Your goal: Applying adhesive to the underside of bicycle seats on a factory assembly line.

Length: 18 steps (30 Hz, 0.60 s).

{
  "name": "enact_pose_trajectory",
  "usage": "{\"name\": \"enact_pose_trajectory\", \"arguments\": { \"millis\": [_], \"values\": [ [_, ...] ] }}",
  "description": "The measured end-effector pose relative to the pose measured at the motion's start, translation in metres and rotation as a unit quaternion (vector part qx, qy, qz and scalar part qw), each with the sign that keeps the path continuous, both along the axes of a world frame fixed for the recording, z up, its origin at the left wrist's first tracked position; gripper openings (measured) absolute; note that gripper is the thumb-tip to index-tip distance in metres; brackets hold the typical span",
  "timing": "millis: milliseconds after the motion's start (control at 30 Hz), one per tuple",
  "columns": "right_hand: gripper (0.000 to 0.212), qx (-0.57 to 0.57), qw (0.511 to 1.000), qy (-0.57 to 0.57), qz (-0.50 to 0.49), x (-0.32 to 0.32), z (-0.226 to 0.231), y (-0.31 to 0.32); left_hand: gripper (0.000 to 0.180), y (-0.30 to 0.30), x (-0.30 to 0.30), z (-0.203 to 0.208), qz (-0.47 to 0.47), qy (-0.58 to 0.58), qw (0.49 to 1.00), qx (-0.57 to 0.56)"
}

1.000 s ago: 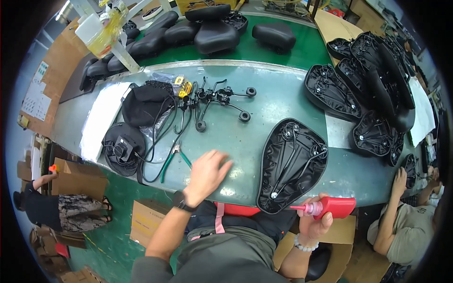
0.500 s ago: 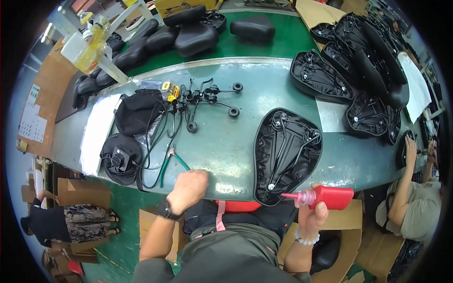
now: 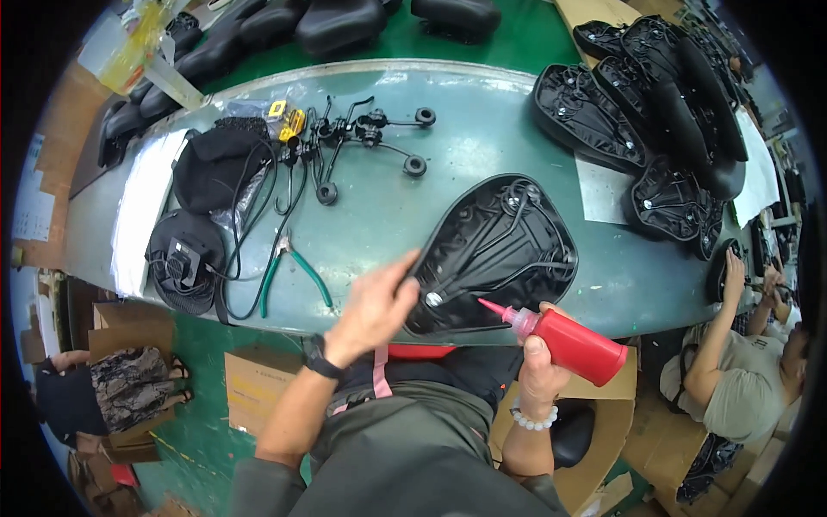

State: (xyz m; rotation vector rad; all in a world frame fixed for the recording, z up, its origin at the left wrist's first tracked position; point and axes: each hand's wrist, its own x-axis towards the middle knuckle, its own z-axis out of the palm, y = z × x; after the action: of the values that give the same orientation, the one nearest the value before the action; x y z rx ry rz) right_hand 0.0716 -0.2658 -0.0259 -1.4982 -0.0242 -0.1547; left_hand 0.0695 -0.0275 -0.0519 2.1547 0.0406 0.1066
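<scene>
Mid-frame, the left hand reaches the left rim of an upturned black saddle with metal rails; whether it grips is unclear. Lower right, the right hand clasps a red plastic squeeze bottle. Green-handled pliers lie left.
</scene>
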Motion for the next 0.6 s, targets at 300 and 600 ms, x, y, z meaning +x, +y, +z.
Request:
{"name": "enact_pose_trajectory", "arguments": {
  "millis": [300,600],
  "values": [
    [0.034,-0.144,0.979,-0.121,0.077,0.009,-0.018,0.046,0.044,0.008,-0.010,-0.023,0.044,-0.021,0.993,-0.107],
    [0.026,-0.240,0.944,-0.203,0.104,0.016,-0.027,0.048,0.045,0.009,-0.010,-0.026,0.029,-0.057,0.993,-0.103]
  ]
}}
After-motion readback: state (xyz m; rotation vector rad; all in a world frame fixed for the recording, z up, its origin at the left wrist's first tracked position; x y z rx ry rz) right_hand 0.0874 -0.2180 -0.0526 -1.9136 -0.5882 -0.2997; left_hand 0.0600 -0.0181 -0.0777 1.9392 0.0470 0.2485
